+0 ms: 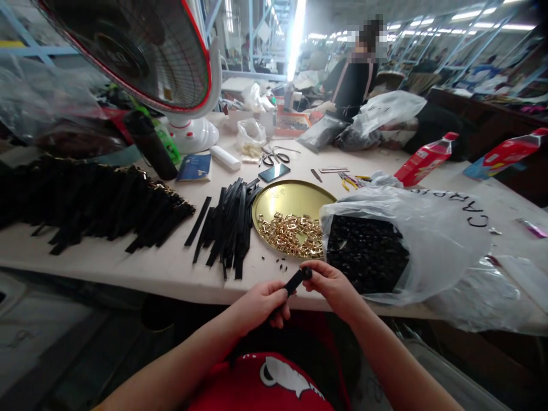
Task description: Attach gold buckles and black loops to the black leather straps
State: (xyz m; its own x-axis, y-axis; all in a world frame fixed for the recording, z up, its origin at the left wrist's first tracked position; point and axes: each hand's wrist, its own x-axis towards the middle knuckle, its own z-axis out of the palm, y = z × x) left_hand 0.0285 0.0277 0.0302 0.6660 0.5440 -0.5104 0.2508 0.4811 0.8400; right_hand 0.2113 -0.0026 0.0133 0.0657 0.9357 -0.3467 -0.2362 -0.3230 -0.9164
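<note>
My left hand is closed around a short flat black strap, which slants up to the right just off the table's front edge. At its upper end my right hand pinches a dark rounded bit; I cannot tell whether it is the strap's folded end or a separate small piece. Beyond my hands stands a round gold tray with a heap of small gold buckles. Loose black straps lie left of it. To its right, an open plastic bag holds many small black pieces.
Black straps with gold metal ends are piled far left, below a large fan. Behind the tray are a phone, scissors and yellow-handled pliers. Red-labelled bottles stand right. A person is farther back.
</note>
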